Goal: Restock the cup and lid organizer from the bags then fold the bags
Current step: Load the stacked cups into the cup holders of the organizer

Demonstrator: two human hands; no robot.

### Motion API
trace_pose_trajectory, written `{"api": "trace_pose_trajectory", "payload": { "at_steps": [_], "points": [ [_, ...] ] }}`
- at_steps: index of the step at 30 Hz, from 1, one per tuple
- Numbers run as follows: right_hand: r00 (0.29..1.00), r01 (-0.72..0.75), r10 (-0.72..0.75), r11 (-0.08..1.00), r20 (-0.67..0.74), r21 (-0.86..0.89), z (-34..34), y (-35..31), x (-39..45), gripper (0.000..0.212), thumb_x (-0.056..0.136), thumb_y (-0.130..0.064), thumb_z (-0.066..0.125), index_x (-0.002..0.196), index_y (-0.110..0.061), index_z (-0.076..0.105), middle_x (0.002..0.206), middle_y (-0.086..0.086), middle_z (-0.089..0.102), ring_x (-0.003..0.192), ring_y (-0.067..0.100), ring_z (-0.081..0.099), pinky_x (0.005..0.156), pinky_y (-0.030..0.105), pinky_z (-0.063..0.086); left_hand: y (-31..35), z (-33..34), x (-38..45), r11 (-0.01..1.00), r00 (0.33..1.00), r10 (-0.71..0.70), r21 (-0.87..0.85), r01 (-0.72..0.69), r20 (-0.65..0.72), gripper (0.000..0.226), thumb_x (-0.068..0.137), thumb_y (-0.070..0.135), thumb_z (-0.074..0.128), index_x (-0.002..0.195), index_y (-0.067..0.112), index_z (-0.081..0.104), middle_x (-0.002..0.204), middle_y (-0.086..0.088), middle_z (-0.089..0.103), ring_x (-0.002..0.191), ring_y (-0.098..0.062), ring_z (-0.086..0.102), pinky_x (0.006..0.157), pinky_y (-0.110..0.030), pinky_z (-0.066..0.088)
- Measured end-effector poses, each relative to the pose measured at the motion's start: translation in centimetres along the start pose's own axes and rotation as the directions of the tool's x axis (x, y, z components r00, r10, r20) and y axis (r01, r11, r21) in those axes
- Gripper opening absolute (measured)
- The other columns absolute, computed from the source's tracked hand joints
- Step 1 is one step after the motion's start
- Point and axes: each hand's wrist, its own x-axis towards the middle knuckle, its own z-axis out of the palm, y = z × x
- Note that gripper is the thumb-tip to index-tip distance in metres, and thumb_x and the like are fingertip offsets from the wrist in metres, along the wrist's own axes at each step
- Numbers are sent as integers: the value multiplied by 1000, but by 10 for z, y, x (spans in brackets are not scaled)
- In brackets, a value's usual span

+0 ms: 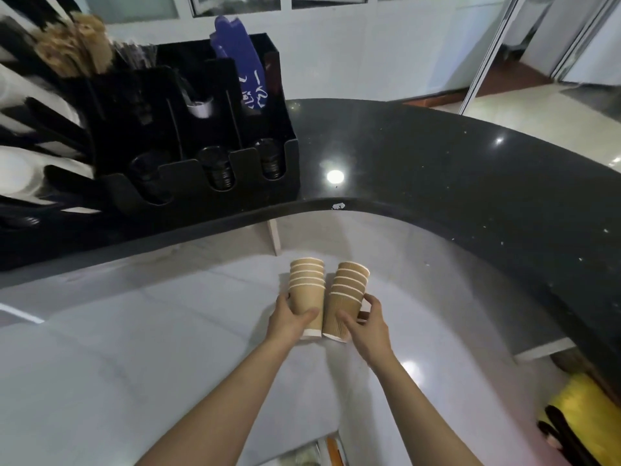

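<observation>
smooth tan paper cup stack [307, 290]: tan, white rims
ribbed brown paper cup stack [346, 294]: brown, vertical ridges, white rims
plastic organizer [188, 196]: glossy black
curved stone desk [437, 156]: dark grey, pale specks
blue sleeve [243, 65]: white lettering

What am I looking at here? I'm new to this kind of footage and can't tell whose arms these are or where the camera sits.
There is no machine here. A person wears one wide-angle camera on the head, looking forward and down, so the two bare arms are their own. The left hand grips one stack of brown paper cups, and the right hand grips a second stack, fingers curled round each, above a pale lower counter. Up on the dark curved countertop stands a black organizer holding dark lids in its front slots and a blue packet at the back.
</observation>
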Motion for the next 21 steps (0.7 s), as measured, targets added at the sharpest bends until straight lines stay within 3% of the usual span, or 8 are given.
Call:
{"api": "trace_pose_trajectory", "payload": {
  "at_steps": [4,9,15,18,21],
  "points": [
    [998,40,-41,999,43,26,11,-3,-13,63,88,-34,80,140,-35,44,116,-3,68,100,10,68,70,21,52,-11,-12,-11,999,1000,15,-47,-15,-9,105,48,60,77,143,33,41,137,3,61,115,-22,65,101,-47,53],
    [990,103,-113,988,85,114,37,-8,-44,61,87,-30,84,137,-36,50,118,-7,71,94,7,72,77,27,58,-24,-54,-46,990,997,61,-125,-68,-56,76,82,27,83,145,28,41,131,3,62,110,-19,65,98,-41,54],
    [955,217,-244,963,169,163,94,-35,-100,55,88,-22,83,134,-33,55,119,-5,72,96,8,72,75,27,60,-50,-140,-87,971,983,115,-193,-141,-140,68,86,22,79,140,32,40,128,7,59,102,-7,62,92,-35,54],
    [920,281,-315,945,232,166,133,-49,-136,57,89,-19,82,137,-31,54,124,-7,70,101,10,71,76,27,61,-76,-187,-114,949,973,124,-263,-174,-196,67,85,18,79,138,33,41,130,3,61,105,-10,64,96,-42,56],
    [882,334,-372,927,291,172,173,-64,-176,59,91,-17,79,141,-32,51,129,-8,66,103,10,72,74,25,61,-101,-235,-146,923,957,127,-322,-210,-262,68,87,15,78,142,29,40,129,0,61,104,-9,64,88,-34,57]
  ]
}}
